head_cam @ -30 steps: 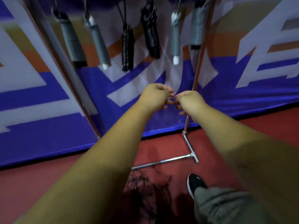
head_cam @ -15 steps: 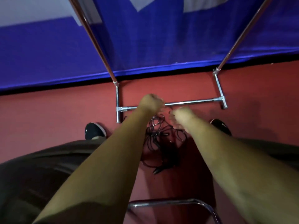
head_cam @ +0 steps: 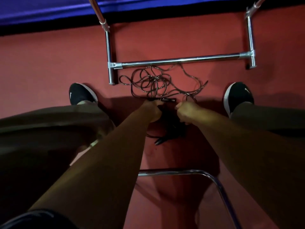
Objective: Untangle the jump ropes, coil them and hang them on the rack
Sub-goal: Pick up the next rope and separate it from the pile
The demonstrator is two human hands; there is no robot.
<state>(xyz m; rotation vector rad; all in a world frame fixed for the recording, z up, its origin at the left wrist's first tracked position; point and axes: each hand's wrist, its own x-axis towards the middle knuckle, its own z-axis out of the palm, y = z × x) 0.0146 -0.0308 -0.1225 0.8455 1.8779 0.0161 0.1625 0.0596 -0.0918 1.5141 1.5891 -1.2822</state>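
Fingers [head_cam: 156, 104] curl on jump ropes [head_cam: 153, 81]; black handle [head_cam: 168, 100] lies left-to-right.

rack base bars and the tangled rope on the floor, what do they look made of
Rack base bars: metal tube, likely chromed steel, judging by the bright mirror-like highlights along them. Tangled rope: thin dark cord with a glossy sheen, probably plastic-coated; the core cannot be told.

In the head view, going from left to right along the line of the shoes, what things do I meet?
In order: left shoe → left hand → right hand → right shoe. The ropes span both hands, so I leave them out.
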